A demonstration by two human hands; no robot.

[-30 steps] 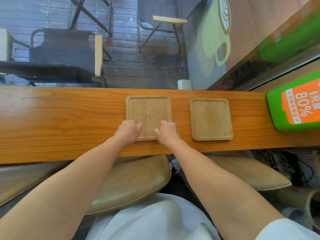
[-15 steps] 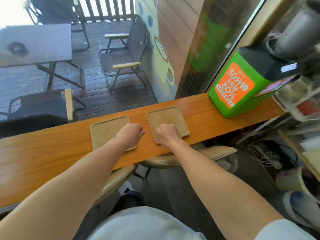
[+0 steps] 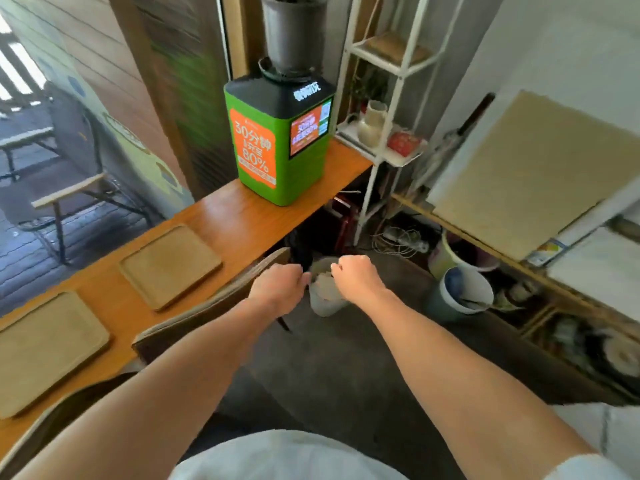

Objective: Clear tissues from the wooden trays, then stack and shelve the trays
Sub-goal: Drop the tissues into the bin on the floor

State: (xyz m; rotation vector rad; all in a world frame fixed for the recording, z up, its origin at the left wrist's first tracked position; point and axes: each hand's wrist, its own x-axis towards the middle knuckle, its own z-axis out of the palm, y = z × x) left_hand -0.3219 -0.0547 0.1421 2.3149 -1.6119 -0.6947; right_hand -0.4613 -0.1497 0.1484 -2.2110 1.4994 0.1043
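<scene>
Two bare wooden trays lie on the orange wooden counter point(image 3: 239, 216): one tray point(image 3: 169, 266) further along, the other tray point(image 3: 48, 348) at the left edge of view. No tissue lies on either. My left hand point(image 3: 277, 287) and my right hand point(image 3: 356, 277) are held side by side over a small white bin point(image 3: 327, 304) on the floor, away from the trays. Both hands are curled into fists with their backs toward me, so the palms are hidden. White crumpled tissue point(image 3: 323, 282) shows inside the bin between the hands.
A green charging kiosk point(image 3: 277, 147) stands at the counter's far end, with a white wire shelf rack point(image 3: 381, 133) beside it. A chair back point(image 3: 207, 306) sits between me and the counter. A blue-and-white bucket point(image 3: 460, 296), cables and low shelves crowd the floor at right.
I have turned right, away from the counter. Both fists left the trays' near edges and now hang over the white bin on the floor. The trays stayed in place.
</scene>
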